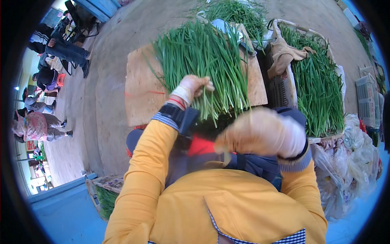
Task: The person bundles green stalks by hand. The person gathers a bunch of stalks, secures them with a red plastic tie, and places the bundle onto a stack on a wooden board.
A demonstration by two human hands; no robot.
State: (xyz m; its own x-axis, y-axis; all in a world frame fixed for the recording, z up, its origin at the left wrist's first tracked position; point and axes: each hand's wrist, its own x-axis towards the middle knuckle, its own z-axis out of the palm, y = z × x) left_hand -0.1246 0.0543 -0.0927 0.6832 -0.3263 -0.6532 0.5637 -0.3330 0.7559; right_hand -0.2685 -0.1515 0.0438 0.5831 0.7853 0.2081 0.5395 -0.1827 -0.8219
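Note:
A thick layer of long green leafy stalks, like garlic chives (201, 52), lies on a wooden board (143, 88), its pale stem ends pointing towards me. My left hand (192, 87), in a light glove, rests with curled fingers on the stems near their lower ends; whether it grips any is unclear. My right hand (259, 134), also gloved and blurred by motion, is nearer my body, to the right of the stem ends. A thin pale strip or leaf hangs below its fingers, and whether they hold it cannot be made out. A red thing (201, 145) shows between my legs.
A crate (292, 88) full of the same greens, with a brown cloth (285, 55) on its rim, stands at the right. Plastic bags (344, 170) lie below it. Loose greens (240, 15) are beyond the board. Another crate (105, 198) is at lower left. Several people are far left.

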